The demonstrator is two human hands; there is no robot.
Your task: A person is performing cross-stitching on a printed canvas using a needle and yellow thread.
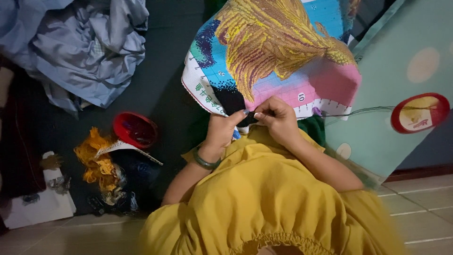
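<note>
Fingers [245, 113] of the left hand [222, 132] and of the right hand [278, 118] meet at the lower edge of the cross-stitch canvas [269, 56], both pinched closed on its black-stitched border; whether a needle sits between them cannot be told. Canvas position: raised in front of the person, draped over the hands, showing a yellow stitched motif on blue and pink gridded ground. Left wrist carries a dark bangle [205, 160]. Both arms emerge from a mustard-yellow garment [264, 203]. A dark thread [363, 111] runs from near the right hand toward a round red-rimmed lid [420, 113], which lies on a pale green dotted cloth [401, 56]. On the dark floor mat [160, 94] to the left: a red bowl [134, 130], orange and yellow thread skeins [96, 163] just beside it, and crumpled grey-blue fabric [85, 47] farther up
</note>
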